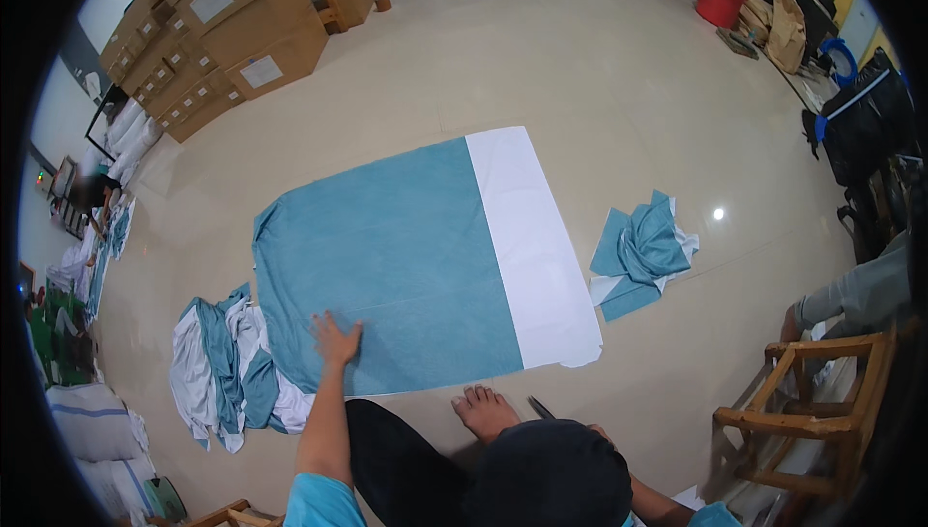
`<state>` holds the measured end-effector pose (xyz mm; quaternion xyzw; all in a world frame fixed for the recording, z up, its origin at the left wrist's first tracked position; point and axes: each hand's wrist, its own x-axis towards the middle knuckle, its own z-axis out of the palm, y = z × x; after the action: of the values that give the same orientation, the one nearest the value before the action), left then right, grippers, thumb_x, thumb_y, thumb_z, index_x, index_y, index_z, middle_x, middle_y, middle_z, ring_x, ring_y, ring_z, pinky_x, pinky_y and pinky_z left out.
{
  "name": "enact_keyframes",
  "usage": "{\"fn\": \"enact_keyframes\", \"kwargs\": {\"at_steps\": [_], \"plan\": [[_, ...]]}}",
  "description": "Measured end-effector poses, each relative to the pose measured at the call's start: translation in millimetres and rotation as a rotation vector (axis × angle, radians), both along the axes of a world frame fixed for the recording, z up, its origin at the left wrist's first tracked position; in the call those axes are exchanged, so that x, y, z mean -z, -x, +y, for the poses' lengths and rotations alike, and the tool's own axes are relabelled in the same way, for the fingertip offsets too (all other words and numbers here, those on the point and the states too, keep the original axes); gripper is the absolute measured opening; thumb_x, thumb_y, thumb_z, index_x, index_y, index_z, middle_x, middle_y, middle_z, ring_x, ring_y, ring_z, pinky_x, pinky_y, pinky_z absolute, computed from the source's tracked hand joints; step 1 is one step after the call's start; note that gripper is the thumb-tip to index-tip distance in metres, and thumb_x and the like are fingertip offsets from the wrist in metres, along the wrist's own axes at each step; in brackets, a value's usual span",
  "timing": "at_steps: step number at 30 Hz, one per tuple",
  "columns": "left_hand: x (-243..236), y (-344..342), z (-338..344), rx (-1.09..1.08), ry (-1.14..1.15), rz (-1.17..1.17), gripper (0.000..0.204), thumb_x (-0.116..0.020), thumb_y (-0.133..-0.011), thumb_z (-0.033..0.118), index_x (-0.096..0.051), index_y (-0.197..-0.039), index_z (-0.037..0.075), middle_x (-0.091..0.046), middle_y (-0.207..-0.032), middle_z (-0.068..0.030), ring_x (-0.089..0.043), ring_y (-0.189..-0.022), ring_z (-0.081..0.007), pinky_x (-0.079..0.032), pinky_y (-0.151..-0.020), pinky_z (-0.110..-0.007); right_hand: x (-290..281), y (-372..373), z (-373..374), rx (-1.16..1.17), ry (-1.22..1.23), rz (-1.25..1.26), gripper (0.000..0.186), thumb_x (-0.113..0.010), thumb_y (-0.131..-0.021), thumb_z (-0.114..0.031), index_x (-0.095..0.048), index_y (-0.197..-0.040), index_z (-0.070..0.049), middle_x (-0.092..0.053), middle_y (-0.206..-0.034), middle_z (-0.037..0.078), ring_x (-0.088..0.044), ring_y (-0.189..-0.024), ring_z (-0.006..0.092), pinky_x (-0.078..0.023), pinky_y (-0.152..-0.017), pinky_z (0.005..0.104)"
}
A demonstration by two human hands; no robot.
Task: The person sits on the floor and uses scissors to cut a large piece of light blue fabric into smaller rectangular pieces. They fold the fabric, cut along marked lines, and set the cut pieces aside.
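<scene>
A large teal cloth [387, 256] lies spread on the floor, with a white strip [532, 247] along its right side. My left hand [336, 338] rests flat on the cloth near its front edge, fingers spread. Only a bit of my right hand [601, 433] shows; a dark round shape in front hides its fingers. A dark pointed tool [541, 408] sticks out from behind that shape, its kind unclear. Whether my right hand holds it cannot be seen. Beside the cloth's left edge sits a heap of teal and white cloth [227, 367]. A smaller crumpled teal and white piece [643, 251] lies to the right.
My bare foot [483, 413] is by the cloth's front edge. A wooden stool [812, 421] stands at the right, with another person's arm [841, 295] near it. Cardboard boxes [232, 24] are stacked at the far left. A red bucket [720, 0] stands far right.
</scene>
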<state>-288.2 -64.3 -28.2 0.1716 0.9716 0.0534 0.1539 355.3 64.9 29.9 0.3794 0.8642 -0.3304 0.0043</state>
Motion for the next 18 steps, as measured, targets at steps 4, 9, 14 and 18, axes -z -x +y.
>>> {"fn": "enact_keyframes", "kwargs": {"at_steps": [4,9,14,18], "plan": [[-4.8,11.0,-42.3,-0.162,-0.001,-0.212,0.140,-0.065,-0.082,0.091,0.002,-0.177,0.012,0.008,-0.180,-0.0315,0.003,-0.164,-0.0601,-0.019,-0.127,-0.075,-1.2,-7.0,-7.3,-0.096,0.029,0.052,0.027,-0.065,-0.096,-0.020,-0.062,-0.118,-0.005,-0.068,-0.108,0.018,-0.071,-0.101,0.0400,-0.059,-0.083,0.0526],[-4.2,-5.2,-62.7,-0.181,0.128,-0.294,0.149,-0.062,-0.079,0.097,0.016,-0.175,0.013,0.019,-0.176,-0.0381,0.014,-0.161,-0.0626,-0.001,-0.130,-0.072,10.1,-5.1,-11.1,-0.071,0.026,0.048,0.026,-0.065,-0.096,-0.019,-0.059,-0.115,-0.004,-0.070,-0.098,0.019,-0.073,-0.091,0.0414,-0.059,-0.072,0.0527],[5.7,-6.7,-75.2,-0.148,0.164,-0.311,0.150,-0.056,-0.081,0.099,0.019,-0.173,0.007,0.019,-0.173,-0.0437,0.018,-0.161,-0.0618,0.005,-0.129,-0.071,4.3,2.9,-10.2,-0.007,0.025,-0.149,0.030,-0.073,-0.092,-0.020,-0.059,-0.112,-0.001,-0.071,-0.090,0.021,-0.073,-0.082,0.0434,-0.059,-0.071,0.0530],[9.1,-7.0,-79.2,-0.118,0.226,-0.305,0.148,-0.051,-0.083,0.100,0.020,-0.172,0.005,0.016,-0.172,-0.0457,0.017,-0.161,-0.0613,0.003,-0.129,-0.071,-3.4,1.5,-3.3,0.291,0.242,0.065,0.032,-0.084,-0.087,-0.020,-0.063,-0.101,0.001,-0.073,-0.086,0.019,-0.075,-0.076,0.0345,-0.060,-0.071,0.0471]]}}
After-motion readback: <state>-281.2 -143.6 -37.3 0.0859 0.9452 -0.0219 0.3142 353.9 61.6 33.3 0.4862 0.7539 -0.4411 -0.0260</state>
